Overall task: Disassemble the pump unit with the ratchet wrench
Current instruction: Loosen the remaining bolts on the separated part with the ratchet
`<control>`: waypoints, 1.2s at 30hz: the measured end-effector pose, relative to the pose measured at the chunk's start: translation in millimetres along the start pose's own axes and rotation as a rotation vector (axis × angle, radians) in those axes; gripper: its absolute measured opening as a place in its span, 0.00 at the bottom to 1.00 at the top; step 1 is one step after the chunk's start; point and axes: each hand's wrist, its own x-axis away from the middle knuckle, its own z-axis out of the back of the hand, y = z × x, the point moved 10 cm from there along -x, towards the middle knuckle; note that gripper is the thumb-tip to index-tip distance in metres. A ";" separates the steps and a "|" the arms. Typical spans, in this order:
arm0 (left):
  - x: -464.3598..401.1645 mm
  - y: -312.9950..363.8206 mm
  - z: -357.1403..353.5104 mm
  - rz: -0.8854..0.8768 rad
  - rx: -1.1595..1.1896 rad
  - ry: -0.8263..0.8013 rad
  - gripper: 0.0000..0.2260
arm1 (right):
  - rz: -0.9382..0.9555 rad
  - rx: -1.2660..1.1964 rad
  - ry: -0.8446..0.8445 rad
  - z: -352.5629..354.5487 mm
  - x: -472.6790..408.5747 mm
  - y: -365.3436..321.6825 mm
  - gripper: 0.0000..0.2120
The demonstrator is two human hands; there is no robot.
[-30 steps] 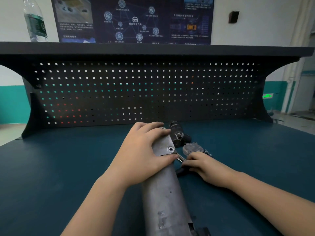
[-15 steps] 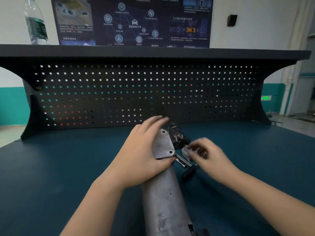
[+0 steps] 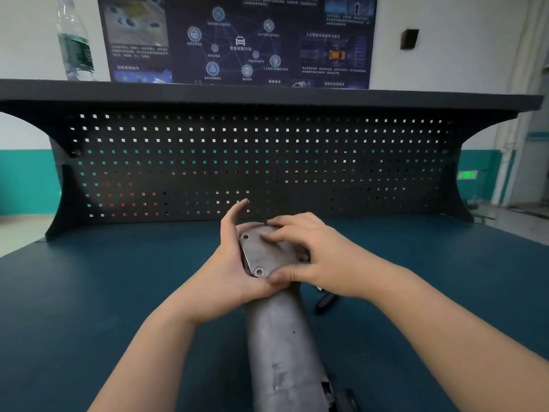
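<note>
Two hands: both are on the far end of the pump unit (image 3: 280,340), seen from the head camera.
Pump unit: a long grey metal body lying on the dark blue table (image 3: 118,292), running from the bottom edge of the picture up to the middle.
End plate (image 3: 267,252): a flat grey plate with bolt holes at its corners, sitting on the far end of the pump unit, tilted toward the camera.
Left hand (image 3: 234,269): cups the left edge of the end plate, palm against its side, thumb under the near corner, forefinger raised straight and free.
Right hand (image 3: 320,257): fingers curled over the top and right of the end plate, thumb pressed on its near edge; it grips the plate.
Ratchet wrench (image 3: 325,301): only a dark handle shows, lying on the table just right of the pump unit, under the right wrist, in neither hand.
Behind: a black pegboard (image 3: 267,162) under a shelf (image 3: 267,93); a water bottle (image 3: 75,43) stands on the shelf; a dark poster (image 3: 237,40) hangs on the wall.
</note>
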 end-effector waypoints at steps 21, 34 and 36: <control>22.4 7.7 13.9 0.124 -0.459 0.383 0.35 | -1.305 0.233 0.287 9.5 134.4 271.3 0.28; 103.4 20.1 -2.9 0.425 -0.736 0.798 0.42 | -0.423 0.188 -0.442 -37.5 87.3 21.1 0.46; 114.9 21.2 -4.6 0.462 -0.781 0.827 0.42 | -0.395 0.320 -0.401 -40.3 81.5 14.6 0.34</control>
